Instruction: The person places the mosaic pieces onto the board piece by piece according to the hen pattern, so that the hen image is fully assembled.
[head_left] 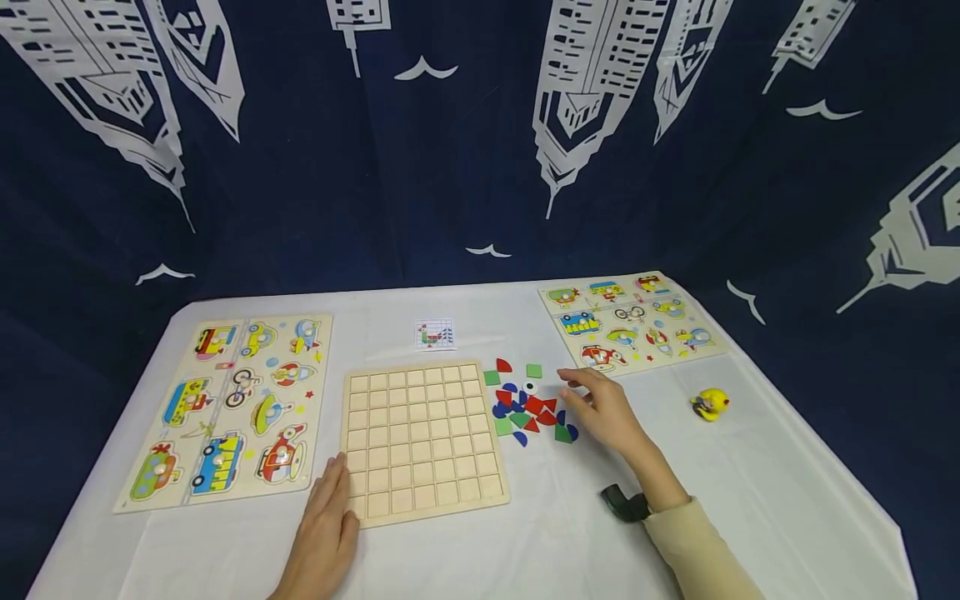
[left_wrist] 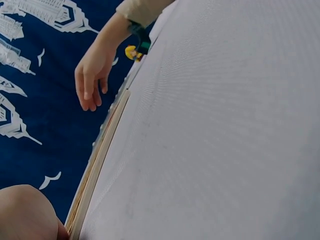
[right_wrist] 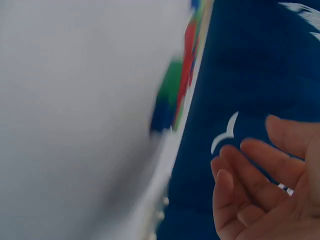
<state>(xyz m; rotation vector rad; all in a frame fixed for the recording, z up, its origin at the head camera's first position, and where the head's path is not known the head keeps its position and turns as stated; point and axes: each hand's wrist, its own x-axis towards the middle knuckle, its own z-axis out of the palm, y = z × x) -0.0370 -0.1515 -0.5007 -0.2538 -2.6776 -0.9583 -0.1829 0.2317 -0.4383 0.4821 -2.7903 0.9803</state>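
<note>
A wooden grid board (head_left: 422, 440) with empty square cells lies in the middle of the white table (head_left: 525, 533). My left hand (head_left: 327, 523) rests flat at the board's lower left corner, fingers straight; its wrist view shows the board's edge (left_wrist: 97, 162). To the board's right sits a heap of red, blue and green pieces (head_left: 527, 410). My right hand (head_left: 600, 408) hovers just right of that heap, fingers loosely bent and empty (right_wrist: 260, 185). A small pattern card (head_left: 435, 334) lies behind the board.
A vehicle peg puzzle (head_left: 228, 408) lies at the left and another one (head_left: 632, 321) at the back right. A yellow duck toy (head_left: 709, 404) sits at the right. A dark blue curtain with white buildings (head_left: 465, 142) hangs behind the table.
</note>
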